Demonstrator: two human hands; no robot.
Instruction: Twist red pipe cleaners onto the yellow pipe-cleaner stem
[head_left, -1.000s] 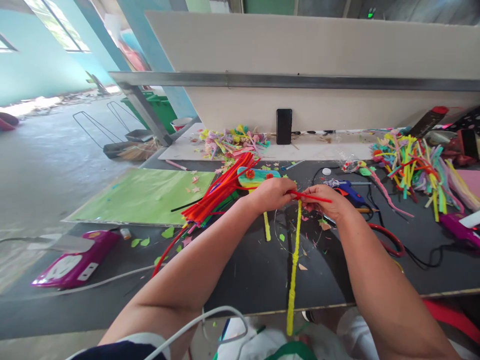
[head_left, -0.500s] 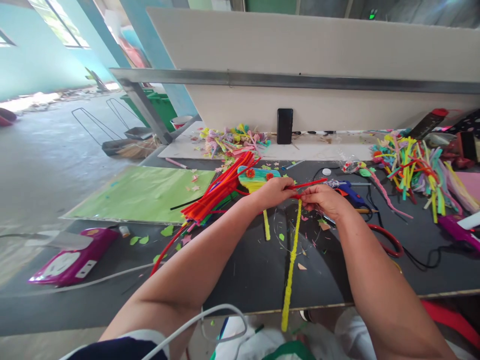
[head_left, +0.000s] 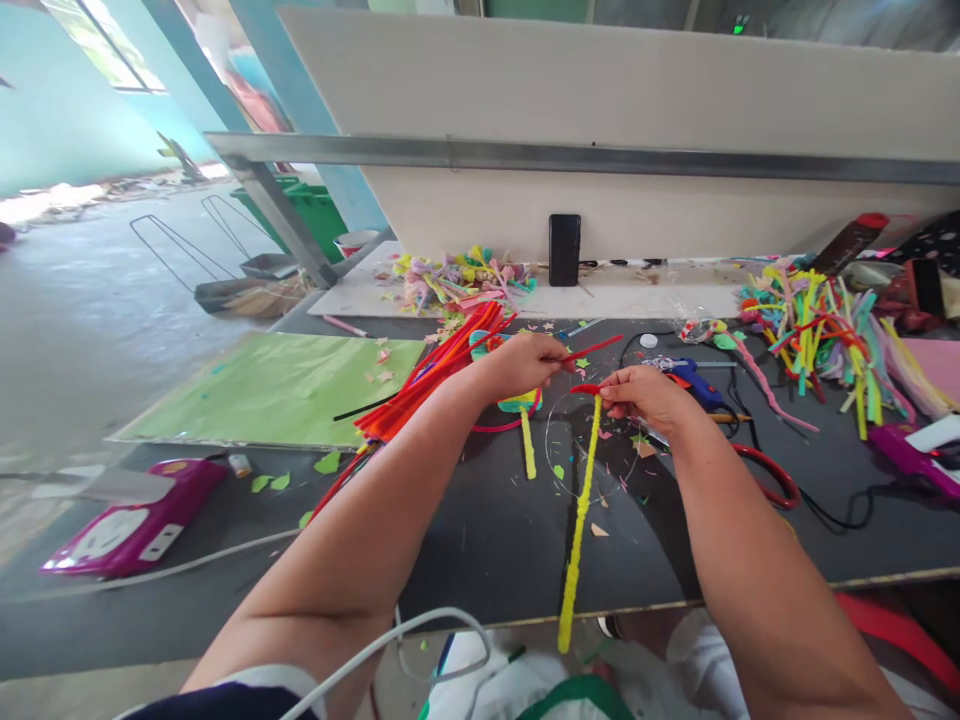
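Note:
My left hand [head_left: 521, 365] is closed in a pinch on a red pipe cleaner [head_left: 596, 349] whose free end sticks out to the upper right. My right hand [head_left: 641, 393] pinches the top of a long yellow pipe cleaner [head_left: 577, 520], where the red one wraps around it. The yellow one hangs down past the table's front edge. Both hands are above the dark table [head_left: 487, 540]. Behind my left hand lies a bundle of red and orange pipe cleaners [head_left: 431, 380] and a teal and yellow craft piece [head_left: 517, 403] on a yellow stem.
A green sheet [head_left: 277, 385] lies at left, a pink power strip [head_left: 127, 520] near the front left. A blue glue gun [head_left: 694, 380] and red loop [head_left: 772, 480] lie right of my hands. Heaps of cut pipe cleaners [head_left: 817, 335] sit at right and at the back [head_left: 457, 278]. A phone [head_left: 564, 250] leans on the back board.
My left hand has drawn the red pipe cleaner up and left, its free end swinging upward. The hands have parted slightly. The yellow pipe cleaner's lower end swung a little left.

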